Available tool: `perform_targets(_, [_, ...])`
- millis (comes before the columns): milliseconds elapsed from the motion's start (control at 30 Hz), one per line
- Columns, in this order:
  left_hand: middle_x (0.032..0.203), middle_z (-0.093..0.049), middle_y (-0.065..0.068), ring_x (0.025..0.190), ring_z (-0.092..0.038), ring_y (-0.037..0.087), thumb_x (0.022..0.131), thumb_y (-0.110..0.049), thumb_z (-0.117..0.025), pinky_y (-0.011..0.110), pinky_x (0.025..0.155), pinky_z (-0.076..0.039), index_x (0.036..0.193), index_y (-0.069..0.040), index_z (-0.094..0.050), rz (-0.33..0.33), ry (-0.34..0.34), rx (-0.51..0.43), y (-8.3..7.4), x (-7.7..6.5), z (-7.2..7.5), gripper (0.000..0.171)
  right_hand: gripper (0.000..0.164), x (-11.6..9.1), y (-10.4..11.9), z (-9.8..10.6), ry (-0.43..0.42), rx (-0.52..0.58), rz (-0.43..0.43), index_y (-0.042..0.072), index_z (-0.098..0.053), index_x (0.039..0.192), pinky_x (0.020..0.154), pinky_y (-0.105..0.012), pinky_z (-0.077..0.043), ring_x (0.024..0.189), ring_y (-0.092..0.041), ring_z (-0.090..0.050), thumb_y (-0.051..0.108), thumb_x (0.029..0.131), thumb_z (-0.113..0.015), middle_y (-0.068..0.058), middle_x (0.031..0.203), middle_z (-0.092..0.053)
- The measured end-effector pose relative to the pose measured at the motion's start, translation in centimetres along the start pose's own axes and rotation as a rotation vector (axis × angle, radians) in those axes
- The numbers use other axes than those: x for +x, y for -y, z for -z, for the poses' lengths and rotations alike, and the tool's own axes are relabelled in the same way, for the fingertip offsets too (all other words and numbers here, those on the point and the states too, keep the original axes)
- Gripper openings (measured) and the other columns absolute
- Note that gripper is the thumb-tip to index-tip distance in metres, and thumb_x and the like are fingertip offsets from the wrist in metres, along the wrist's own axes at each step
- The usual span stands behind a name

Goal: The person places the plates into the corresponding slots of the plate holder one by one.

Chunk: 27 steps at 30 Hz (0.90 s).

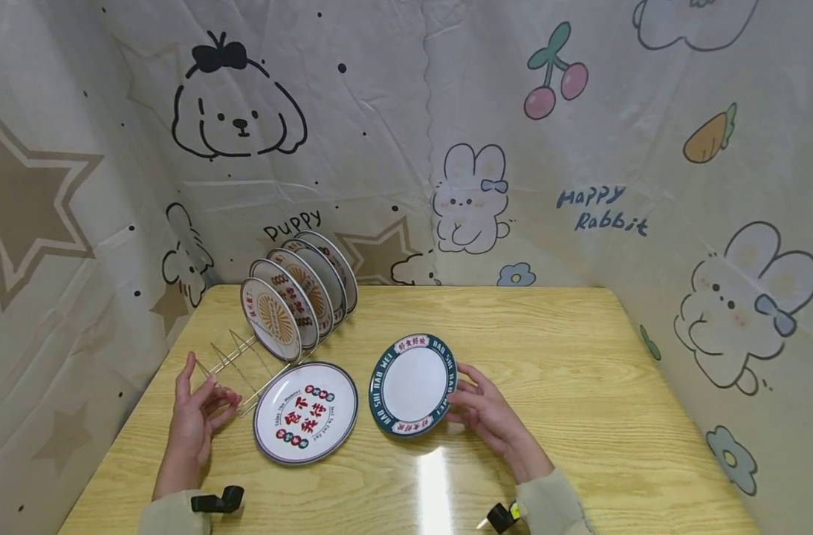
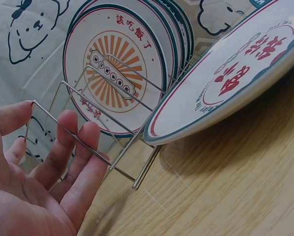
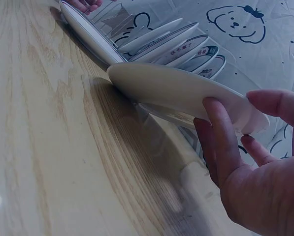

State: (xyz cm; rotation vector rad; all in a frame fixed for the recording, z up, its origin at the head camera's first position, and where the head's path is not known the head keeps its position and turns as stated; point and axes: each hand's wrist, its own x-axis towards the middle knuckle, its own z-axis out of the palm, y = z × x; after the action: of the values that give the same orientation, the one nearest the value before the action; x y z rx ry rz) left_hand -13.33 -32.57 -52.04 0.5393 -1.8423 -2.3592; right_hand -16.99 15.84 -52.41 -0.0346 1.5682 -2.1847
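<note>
Right of metal wire rack (image 1: 231,357), my right hand (image 1: 488,413) pinches teal-rimmed round white plate (image 1: 415,385) by right edge; left hand (image 1: 198,414) grips rack.

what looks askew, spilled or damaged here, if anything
Nothing looks spilled or damaged. Mildly odd: the loose red-lettered plate is outside the rack, while five plates stand in it. The held plate is tilted too, but the right hand grips it, so that seems normal.
</note>
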Motion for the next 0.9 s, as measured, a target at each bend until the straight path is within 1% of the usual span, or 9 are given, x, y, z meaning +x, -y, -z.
perform_targets(267, [0.083,-0.067,-0.009,0.082,-0.072,0.009,0.11,-0.036,-0.049,0.027,0.078,-0.063,0.164,-0.049,-0.006,-0.013,0.013,0.004,0.0,0.0,0.0,0.07,0.084,-0.2,0.1,-0.4,0.01,-0.052,0.035,0.005,-0.025,0.161,0.087,-0.038,-0.062,0.103,-0.02,-0.07,-0.005,0.088,-0.066,-0.015,0.138,-0.057])
perform_targets(433, [0.083,-0.067,-0.009,0.081,-0.072,0.009,0.11,-0.037,-0.049,0.027,0.078,-0.063,0.163,-0.051,-0.007,-0.008,0.002,0.012,0.1,-0.1,-0.1,0.069,0.085,-0.3,0.2,-0.6,0.006,-0.066,0.056,0.005,-0.027,0.161,0.09,-0.041,-0.062,0.106,-0.02,-0.069,-0.005,0.087,-0.067,-0.018,0.142,-0.053])
perform_targets(533, [0.083,-0.067,-0.009,0.081,-0.072,0.009,0.11,-0.036,-0.049,0.027,0.078,-0.063,0.163,-0.051,-0.007,-0.007,-0.004,0.012,0.2,-0.2,-0.1,0.069,0.084,-0.3,0.3,-0.9,0.007,-0.065,0.071,0.005,-0.028,0.16,0.091,-0.043,-0.061,0.108,-0.021,-0.068,-0.005,0.087,-0.068,-0.017,0.143,-0.052])
perform_targets(667, [0.083,-0.067,-0.009,0.081,-0.072,0.009,0.11,-0.036,-0.049,0.028,0.078,-0.063,0.164,-0.05,-0.006,-0.004,-0.006,0.012,0.2,-0.2,0.0,0.07,0.083,-0.4,0.3,-1.5,0.021,-0.066,0.086,0.005,-0.029,0.16,0.092,-0.045,-0.061,0.106,-0.021,-0.069,-0.005,0.088,-0.069,-0.013,0.139,-0.054])
perform_targets(767, [0.083,-0.067,-0.009,0.081,-0.072,0.009,0.11,-0.036,-0.048,0.027,0.078,-0.063,0.164,-0.05,-0.006,-0.006,-0.005,0.018,0.2,-0.1,0.1,0.07,0.082,-0.4,0.3,-2.0,0.036,-0.065,0.094,0.005,-0.029,0.16,0.092,-0.045,-0.061,0.104,-0.02,-0.069,-0.005,0.089,-0.069,-0.012,0.136,-0.055])
perform_targets(900, [0.083,-0.068,-0.009,0.082,-0.072,0.009,0.111,-0.036,-0.048,0.026,0.078,-0.063,0.164,-0.048,-0.005,-0.012,-0.001,0.025,0.1,0.0,0.0,0.07,0.083,-0.4,0.5,-2.7,0.069,-0.054,0.107,0.001,-0.026,0.16,0.09,-0.041,-0.061,0.103,-0.017,-0.071,-0.004,0.089,-0.069,-0.012,0.136,-0.055])
